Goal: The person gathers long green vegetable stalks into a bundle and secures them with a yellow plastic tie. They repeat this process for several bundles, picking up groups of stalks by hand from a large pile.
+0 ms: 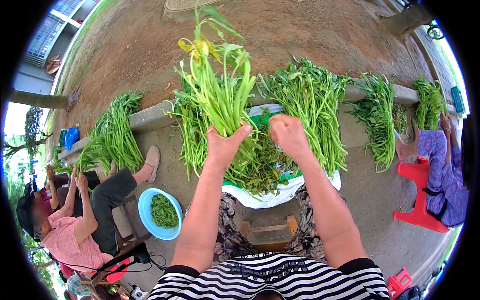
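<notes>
My left hand (224, 147) grips a thick bunch of long-stemmed leafy greens (221, 99), which look like water spinach. Its stems point away from me, with a few yellow leaves near the top. My right hand (288, 132) hovers just right of the bunch, fingers curled in; nothing shows clearly in it. Below both hands, a heap of leaf and stem trimmings (272, 165) lies on a white and green plastic sheet (262, 202). One pile of greens (191, 138) rests left of the heap and a larger pile (318, 112) rests to its right.
A low concrete kerb (150, 118) runs behind the piles, with bare soil (131, 63) beyond. A blue basin (144, 206) holding leaves stands at left, near a seated person (78, 228) handling greens. Another person (444, 168) sits at right by a red plastic stool (416, 195).
</notes>
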### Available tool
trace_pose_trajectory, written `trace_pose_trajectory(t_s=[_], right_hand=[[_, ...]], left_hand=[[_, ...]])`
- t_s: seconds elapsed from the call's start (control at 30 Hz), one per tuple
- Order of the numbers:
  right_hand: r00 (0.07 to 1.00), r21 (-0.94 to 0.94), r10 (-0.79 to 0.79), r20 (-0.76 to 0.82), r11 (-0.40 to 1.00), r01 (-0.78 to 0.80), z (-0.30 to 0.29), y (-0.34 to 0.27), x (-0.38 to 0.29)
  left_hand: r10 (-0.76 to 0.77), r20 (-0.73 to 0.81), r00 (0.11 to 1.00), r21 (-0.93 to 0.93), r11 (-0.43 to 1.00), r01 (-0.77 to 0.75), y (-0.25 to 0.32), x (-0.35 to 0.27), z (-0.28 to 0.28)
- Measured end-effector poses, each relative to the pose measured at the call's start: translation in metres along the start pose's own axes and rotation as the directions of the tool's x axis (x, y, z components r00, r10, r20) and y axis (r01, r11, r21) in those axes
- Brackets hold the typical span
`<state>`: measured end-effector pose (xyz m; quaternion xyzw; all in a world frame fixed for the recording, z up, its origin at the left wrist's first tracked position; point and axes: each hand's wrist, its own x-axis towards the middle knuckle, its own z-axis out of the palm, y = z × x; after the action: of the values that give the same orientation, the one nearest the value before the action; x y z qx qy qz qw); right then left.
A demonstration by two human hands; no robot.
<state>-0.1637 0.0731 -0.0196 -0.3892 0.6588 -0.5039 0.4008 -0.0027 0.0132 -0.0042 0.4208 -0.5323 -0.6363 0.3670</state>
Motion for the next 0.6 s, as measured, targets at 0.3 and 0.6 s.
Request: trace_pose_trajectory(t_s=[0.3, 0.6], right_hand=[[0.940, -0.185, -0.219, 0.260, 0.945, 0.271, 0.006, -0.010, -0.018], [0.922, -0.380, -0.256, 0.291, 0.853, 0.357, 0.006, -0.012, -0.020]], left_hand=[[-0.007, -0.013, 1.000, 0.008, 1.000, 0.007, 0.001, 0.000, 0.002], [-0.045, 0.009, 0.999, 0.018, 0.999, 0.045, 0.003, 0.000, 0.002]])
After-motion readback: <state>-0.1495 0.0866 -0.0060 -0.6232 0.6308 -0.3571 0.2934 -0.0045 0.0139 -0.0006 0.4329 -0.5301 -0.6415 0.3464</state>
